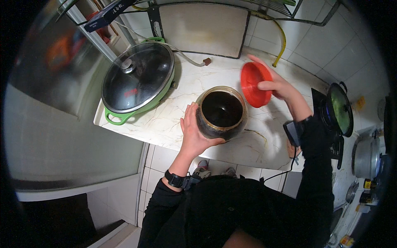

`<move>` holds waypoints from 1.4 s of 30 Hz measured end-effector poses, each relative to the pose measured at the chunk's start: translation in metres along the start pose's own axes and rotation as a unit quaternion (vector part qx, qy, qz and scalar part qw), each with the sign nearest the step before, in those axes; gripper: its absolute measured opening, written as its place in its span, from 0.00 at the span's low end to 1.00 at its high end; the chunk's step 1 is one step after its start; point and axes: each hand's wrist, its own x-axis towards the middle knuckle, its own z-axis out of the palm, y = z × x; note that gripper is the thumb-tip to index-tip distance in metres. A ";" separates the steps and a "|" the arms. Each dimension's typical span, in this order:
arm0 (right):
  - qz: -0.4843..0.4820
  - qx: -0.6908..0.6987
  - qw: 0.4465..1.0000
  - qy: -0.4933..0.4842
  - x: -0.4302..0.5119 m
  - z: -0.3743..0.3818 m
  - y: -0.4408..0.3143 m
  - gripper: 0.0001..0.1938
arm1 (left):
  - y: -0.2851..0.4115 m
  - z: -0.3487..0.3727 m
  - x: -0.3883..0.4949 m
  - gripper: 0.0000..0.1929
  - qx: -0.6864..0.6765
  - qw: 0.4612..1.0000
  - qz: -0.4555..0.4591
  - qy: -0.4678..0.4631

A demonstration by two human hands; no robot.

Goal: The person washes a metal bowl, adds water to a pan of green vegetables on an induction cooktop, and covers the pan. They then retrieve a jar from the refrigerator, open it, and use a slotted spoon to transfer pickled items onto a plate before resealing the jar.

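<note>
A round glass jar (pixel 217 131) with a wide mouth stands uncovered on the marble-patterned counter (pixel 195 82). Its inside looks dark; I cannot tell what it contains. My left hand (pixel 197 136) is wrapped around the jar's left side, fingers and thumb against the glass. In my right hand (pixel 276 82) is a red plastic lid (pixel 256 85), tilted on edge and slightly blurred. The lid is apart from the jar, just right of its mouth, with my thumb on its hollow side.
At left sits a green electric pan (pixel 139 116) with a glass lid (pixel 145 74). A cord's plug (pixel 206 62) lies behind the jar. Against the wall leans a framed board (pixel 204 29), below a wire rack (pixel 313 21). A lidded pot (pixel 338 108) stands right.
</note>
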 end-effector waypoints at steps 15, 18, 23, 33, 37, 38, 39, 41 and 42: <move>0.095 0.093 0.876 0.464 -0.142 0.003 0.203 0.27 | -0.006 0.005 -0.001 0.64 -0.054 0.998 -0.001 -0.017; 0.131 -0.072 0.852 0.502 -0.176 0.018 0.203 0.18 | -0.010 0.008 -0.001 0.65 -0.059 0.998 0.004 -0.004; 0.166 -0.098 0.808 0.557 -0.253 0.081 0.189 0.14 | -0.019 0.013 -0.003 0.66 -0.084 0.996 0.023 -0.017; 0.104 -0.208 0.755 0.614 -0.456 0.180 0.209 0.08 | 0.010 0.022 -0.037 0.61 -0.021 0.996 0.046 0.080; 0.122 -0.297 0.728 0.606 -0.564 0.214 0.208 0.04 | 0.060 0.057 -0.108 0.41 -0.028 0.985 0.115 0.128; 0.120 -0.287 0.739 0.598 -0.592 0.225 0.206 0.05 | 0.078 0.077 -0.129 0.32 -0.068 0.981 0.132 0.123; 0.271 -0.210 0.726 0.595 -0.618 0.238 0.202 0.08 | 0.095 0.097 -0.149 0.29 -0.138 0.982 0.116 0.047; 0.338 -0.248 0.642 0.642 -0.662 0.251 0.197 0.07 | 0.134 0.150 -0.189 0.24 -0.257 0.959 0.075 -0.093; 0.293 -0.237 0.625 0.684 -0.685 0.259 0.192 0.06 | 0.154 0.177 -0.207 0.23 -0.249 0.952 0.110 -0.144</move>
